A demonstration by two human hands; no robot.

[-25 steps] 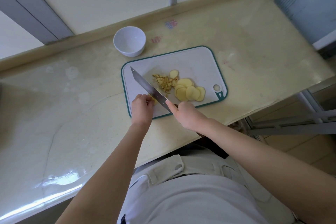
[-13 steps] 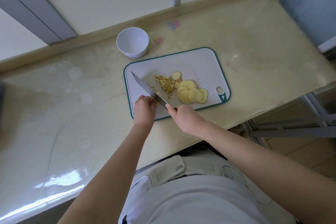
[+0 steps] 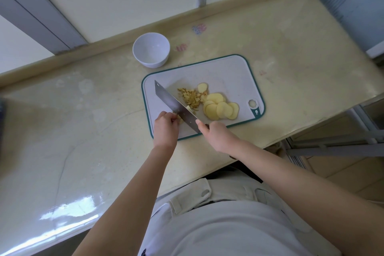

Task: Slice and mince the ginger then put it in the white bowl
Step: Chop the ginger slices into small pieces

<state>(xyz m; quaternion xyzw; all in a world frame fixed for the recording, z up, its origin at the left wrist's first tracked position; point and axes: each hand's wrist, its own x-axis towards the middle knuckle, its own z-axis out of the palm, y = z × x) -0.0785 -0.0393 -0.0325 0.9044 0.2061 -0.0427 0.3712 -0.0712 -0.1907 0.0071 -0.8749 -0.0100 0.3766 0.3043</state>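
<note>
Both my hands are busy: right hand [image 3: 218, 137] grips the knife [image 3: 174, 103], left hand [image 3: 165, 129] pinches a ginger piece [image 3: 180, 120]. The blade stands between it and the minced ginger [image 3: 190, 96] and ginger slices [image 3: 220, 108]; the white bowl [image 3: 145, 61] sits past the cutting board [image 3: 228, 72].

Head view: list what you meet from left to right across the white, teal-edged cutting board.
Left hand holding a ginger piece, pile of minced yellow ginger, overlapping round pale-yellow ginger slices, hanging hole.

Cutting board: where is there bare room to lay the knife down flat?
The far strip of the cutting board, behind the ginger, is bare; so is the counter left of it. The near half is crowded: left hand holding a ginger piece, knife in the right hand, minced ginger, ginger slices.
</note>
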